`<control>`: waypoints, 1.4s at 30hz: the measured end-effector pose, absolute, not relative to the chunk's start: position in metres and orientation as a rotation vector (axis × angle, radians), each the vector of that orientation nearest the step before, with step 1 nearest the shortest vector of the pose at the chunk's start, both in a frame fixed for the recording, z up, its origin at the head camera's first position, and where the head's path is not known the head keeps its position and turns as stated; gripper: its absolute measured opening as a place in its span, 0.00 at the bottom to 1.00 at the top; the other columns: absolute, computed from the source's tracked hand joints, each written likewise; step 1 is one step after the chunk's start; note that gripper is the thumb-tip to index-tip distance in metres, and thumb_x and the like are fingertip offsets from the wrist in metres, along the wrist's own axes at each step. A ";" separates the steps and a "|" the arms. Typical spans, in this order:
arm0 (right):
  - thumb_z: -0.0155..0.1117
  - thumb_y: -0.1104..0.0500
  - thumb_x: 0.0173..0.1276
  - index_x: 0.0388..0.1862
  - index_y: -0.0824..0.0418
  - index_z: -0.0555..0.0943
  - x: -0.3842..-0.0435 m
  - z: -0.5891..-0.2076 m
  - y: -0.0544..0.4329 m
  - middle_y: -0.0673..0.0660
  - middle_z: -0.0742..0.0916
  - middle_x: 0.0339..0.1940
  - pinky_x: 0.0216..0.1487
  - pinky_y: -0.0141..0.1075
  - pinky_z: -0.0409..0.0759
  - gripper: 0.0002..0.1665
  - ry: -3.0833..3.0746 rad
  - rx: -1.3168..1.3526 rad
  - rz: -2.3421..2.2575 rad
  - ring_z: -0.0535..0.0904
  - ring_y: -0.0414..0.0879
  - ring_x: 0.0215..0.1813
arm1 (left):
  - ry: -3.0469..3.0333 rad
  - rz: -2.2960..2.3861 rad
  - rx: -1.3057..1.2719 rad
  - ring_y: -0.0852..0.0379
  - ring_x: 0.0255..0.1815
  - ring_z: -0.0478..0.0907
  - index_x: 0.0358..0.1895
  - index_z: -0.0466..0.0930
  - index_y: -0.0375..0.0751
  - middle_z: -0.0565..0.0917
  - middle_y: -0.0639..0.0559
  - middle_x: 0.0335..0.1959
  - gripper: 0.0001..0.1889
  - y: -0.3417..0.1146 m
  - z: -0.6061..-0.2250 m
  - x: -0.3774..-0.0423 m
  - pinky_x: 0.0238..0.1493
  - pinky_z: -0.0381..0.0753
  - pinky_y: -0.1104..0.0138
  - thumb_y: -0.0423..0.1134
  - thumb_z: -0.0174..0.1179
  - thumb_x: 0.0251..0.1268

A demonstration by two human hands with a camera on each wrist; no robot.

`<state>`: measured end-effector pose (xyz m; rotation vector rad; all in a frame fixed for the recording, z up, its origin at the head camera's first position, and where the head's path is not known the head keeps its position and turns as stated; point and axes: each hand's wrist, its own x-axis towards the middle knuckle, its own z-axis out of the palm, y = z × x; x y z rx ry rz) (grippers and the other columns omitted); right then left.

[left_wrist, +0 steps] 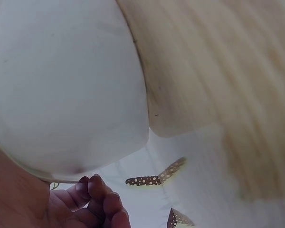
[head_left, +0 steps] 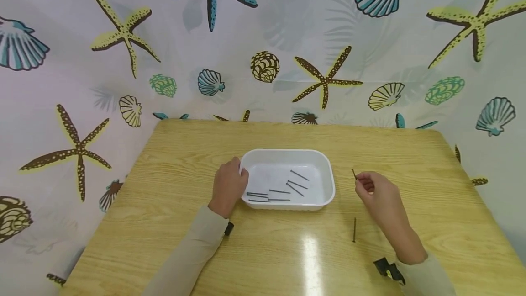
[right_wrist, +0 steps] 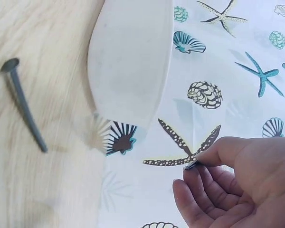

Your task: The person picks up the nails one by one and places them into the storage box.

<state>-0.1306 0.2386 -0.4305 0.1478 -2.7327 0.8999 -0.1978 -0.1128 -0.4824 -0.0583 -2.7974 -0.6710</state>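
A white plastic tray (head_left: 287, 204) stands on the table with several dark nails (head_left: 279, 191) lying inside it. My left hand (head_left: 230, 185) grips the tray's left end; in the left wrist view its curled fingertips (left_wrist: 96, 183) are at the rim. To the right of the tray, my right hand (head_left: 380, 195) pinches a single nail (head_left: 354, 174) between thumb and fingertips, its head end pointing up and away. One more nail (head_left: 355, 229) lies on the table below that hand, and it shows large in the right wrist view (right_wrist: 24, 107).
The wood-grain table (head_left: 172, 241) ends at a back edge against a cloth (head_left: 246, 99) printed with starfish and shells, which also hangs along both sides. Light reflects off the tabletop in front of the tray.
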 end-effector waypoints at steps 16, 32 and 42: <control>0.58 0.64 0.66 0.41 0.65 0.78 -0.132 -0.424 0.218 0.54 0.81 0.34 0.35 0.42 0.76 0.07 -2.687 0.430 0.853 0.76 0.46 0.36 | -2.821 -0.684 -0.043 0.54 0.18 0.67 0.27 0.68 0.40 0.70 0.49 0.17 0.09 -0.112 -0.481 -0.196 0.20 0.64 0.63 0.39 0.53 0.62; 0.62 0.68 0.61 0.40 0.63 0.78 -0.133 -0.420 0.190 0.52 0.79 0.35 0.34 0.36 0.74 0.08 -2.550 0.689 0.777 0.72 0.40 0.36 | -2.811 -0.706 -0.032 0.54 0.18 0.68 0.27 0.69 0.39 0.71 0.49 0.17 0.08 -0.112 -0.480 -0.195 0.19 0.65 0.64 0.38 0.53 0.62; 0.63 0.69 0.60 0.40 0.63 0.79 -0.134 -0.420 0.172 0.51 0.80 0.35 0.35 0.35 0.75 0.08 -2.584 0.777 0.833 0.74 0.40 0.36 | -2.799 -0.708 -0.042 0.54 0.18 0.68 0.27 0.69 0.39 0.71 0.49 0.17 0.08 -0.113 -0.480 -0.196 0.19 0.65 0.64 0.38 0.53 0.62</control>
